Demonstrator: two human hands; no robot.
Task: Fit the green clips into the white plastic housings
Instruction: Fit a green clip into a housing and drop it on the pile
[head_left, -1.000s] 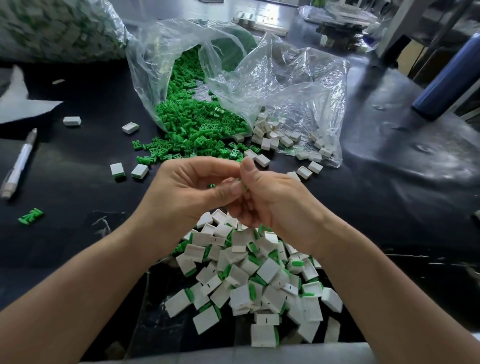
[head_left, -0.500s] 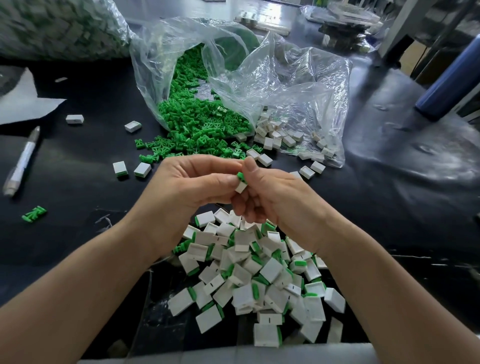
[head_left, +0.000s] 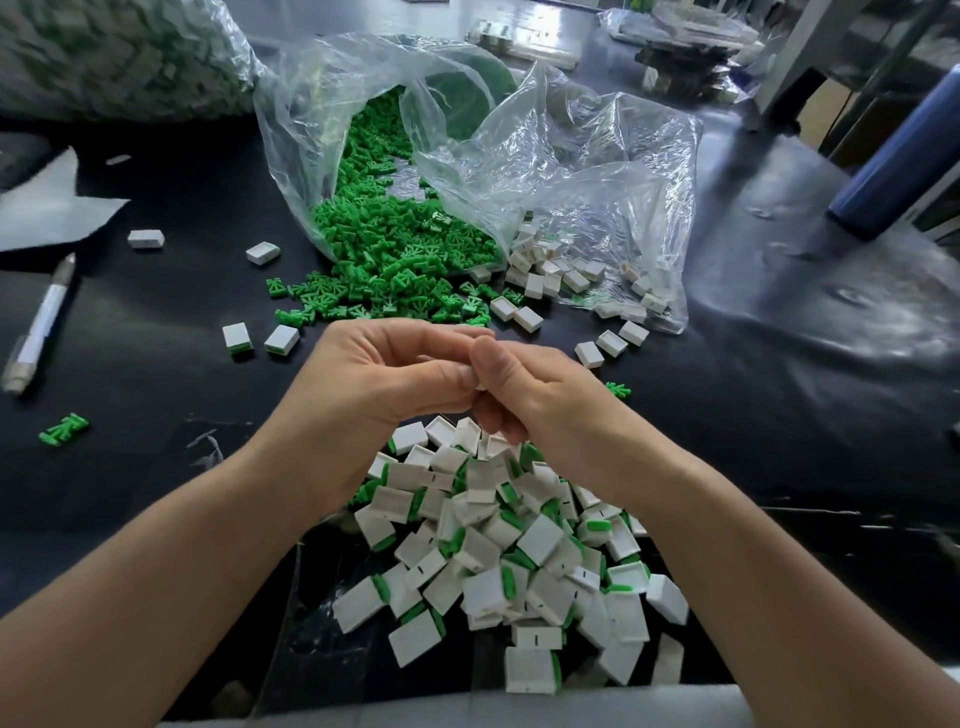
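My left hand (head_left: 374, 379) and my right hand (head_left: 530, 395) meet above the table, thumbs pressed together on one small white housing (head_left: 480, 385). Only a sliver of it shows between the thumbs; any clip in it is hidden. Below the hands lies a heap of white housings with green clips fitted (head_left: 509, 551). Behind the hands, loose green clips (head_left: 395, 254) spill from a clear plastic bag (head_left: 332, 119). Empty white housings (head_left: 550, 275) lie at the mouth of a second clear bag (head_left: 623, 171).
A pen (head_left: 39, 327) lies at the left beside a stray green clip (head_left: 63, 429). Single housings (head_left: 237, 338) are scattered on the black table. A blue cylinder (head_left: 898, 166) stands at the right, and a large filled bag (head_left: 104, 52) at the back left.
The green tip seen between my thumbs half a second ago no longer shows; the thumbs have closed tighter over the housing. The hands stay in the same place.
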